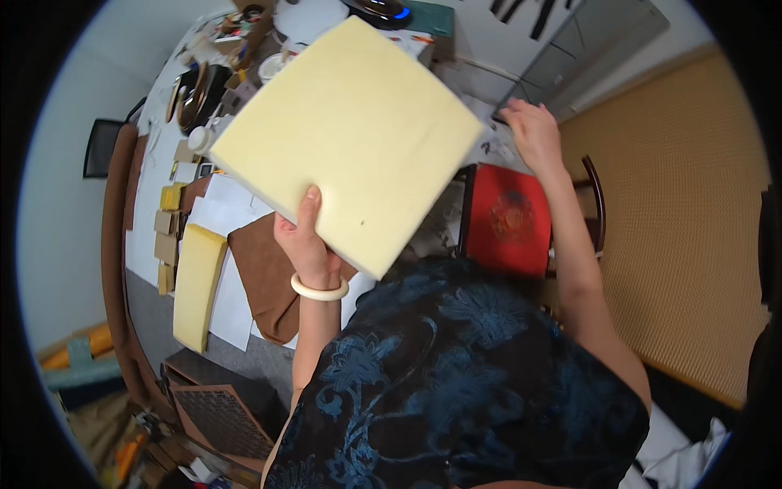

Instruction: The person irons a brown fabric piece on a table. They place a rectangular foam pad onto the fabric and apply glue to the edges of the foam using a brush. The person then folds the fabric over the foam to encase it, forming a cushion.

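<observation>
A large, pale yellow square foam slab (358, 122) is tilted up in front of me. My left hand (308, 240) grips it at its near left edge, with the thumb pressed on its face and the fingers hidden behind. A cream bangle (320, 288) circles that wrist. To the right of the slab, my right hand (531, 134) is raised in the air, loosely bent and holding nothing I can see. It is apart from the slab's right corner. Beyond the left hand, a brown piece of cloth or leather (265, 273) lies on white sheets, beside a long yellow foam strip (198, 285).
A wooden chair with a red patterned seat (507, 220) stands below my right arm. Small yellow and tan blocks (166, 244) line the cluttered table's left side. A dark glossy object (202, 98) sits farther back. At right is a large woven tan panel (676, 204).
</observation>
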Tool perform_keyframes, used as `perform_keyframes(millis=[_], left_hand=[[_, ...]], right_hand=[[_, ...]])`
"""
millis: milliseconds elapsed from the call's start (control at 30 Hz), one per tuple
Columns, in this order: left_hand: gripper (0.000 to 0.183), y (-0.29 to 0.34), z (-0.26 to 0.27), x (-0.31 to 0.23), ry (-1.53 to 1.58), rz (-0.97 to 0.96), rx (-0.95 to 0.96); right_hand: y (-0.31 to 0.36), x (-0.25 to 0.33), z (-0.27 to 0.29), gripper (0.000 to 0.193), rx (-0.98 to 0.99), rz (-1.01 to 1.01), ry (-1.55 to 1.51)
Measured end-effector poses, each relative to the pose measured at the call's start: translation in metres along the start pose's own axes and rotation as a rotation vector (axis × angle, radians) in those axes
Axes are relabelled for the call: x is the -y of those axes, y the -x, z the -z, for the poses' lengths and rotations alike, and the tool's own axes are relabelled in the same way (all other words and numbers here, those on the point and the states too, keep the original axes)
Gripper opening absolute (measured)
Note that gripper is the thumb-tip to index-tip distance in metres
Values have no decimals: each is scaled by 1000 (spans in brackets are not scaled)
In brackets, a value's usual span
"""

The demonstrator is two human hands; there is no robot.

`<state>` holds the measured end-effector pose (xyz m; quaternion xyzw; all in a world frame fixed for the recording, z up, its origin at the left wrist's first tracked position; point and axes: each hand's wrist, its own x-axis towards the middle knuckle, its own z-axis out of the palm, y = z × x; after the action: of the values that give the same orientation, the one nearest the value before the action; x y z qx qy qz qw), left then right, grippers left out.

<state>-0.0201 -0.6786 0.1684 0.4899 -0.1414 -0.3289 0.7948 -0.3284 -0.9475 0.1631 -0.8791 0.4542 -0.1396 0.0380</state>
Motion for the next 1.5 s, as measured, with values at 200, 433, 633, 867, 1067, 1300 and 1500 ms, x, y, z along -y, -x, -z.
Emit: perform_keyframes(millis=[200, 433, 633, 867, 1067, 1300, 1500], left_hand=[[37, -2, -16, -2, 52, -17, -5], [31, -21, -8, -7, 109, -92, -78], [32, -32, 7, -10, 276, -66, -159], [47, 11, 15, 63, 283, 44, -43], [45, 53, 140, 167, -620, 183, -106], [16, 98, 240, 225, -1540, -50, -116], [23, 186, 275, 179, -1599, 213, 90]], right_hand=[[51, 201, 30, 82, 139, 903, -478], [52, 186, 18, 26, -28, 648, -912], [69, 171, -5, 32, 366, 676, -1281], [54, 153, -80, 75, 333, -562, -1866], [-24, 162, -160, 58, 319, -659, -1970], [-135, 132, -313, 60, 158, -785, -2205], [-115, 164, -299, 62, 282, -674, -2176]])
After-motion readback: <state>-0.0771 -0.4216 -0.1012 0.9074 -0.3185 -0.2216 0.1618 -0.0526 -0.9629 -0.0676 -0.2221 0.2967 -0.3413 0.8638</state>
